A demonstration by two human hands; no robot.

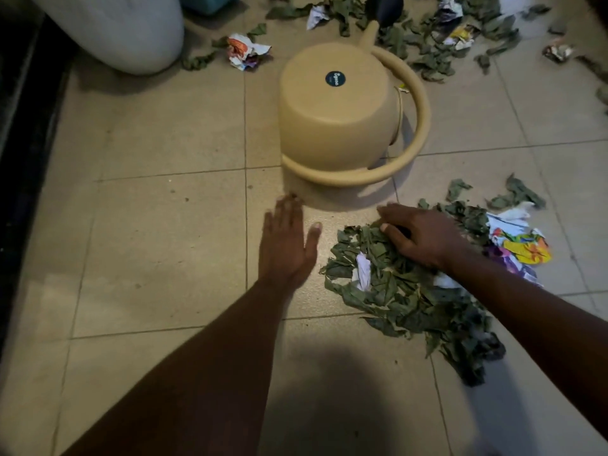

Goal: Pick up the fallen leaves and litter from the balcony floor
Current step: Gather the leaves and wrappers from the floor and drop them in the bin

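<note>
A heap of green leaves (404, 297) mixed with scraps of white paper lies on the tiled floor at centre right. Beside it on the right sits a crumpled colourful wrapper (523, 246). My right hand (424, 236) rests on the top of the heap, fingers bent over the leaves. My left hand (288, 241) lies flat on the bare tile just left of the heap, fingers straight and thumb out. More leaves (427, 44) and crumpled paper (246, 51) are scattered at the far side of the floor.
A tan watering can (339, 116) lies tipped on its side just beyond my hands, its round handle towards the heap. A large white pot (125, 31) stands at the back left. A dark threshold (23, 159) runs along the left edge.
</note>
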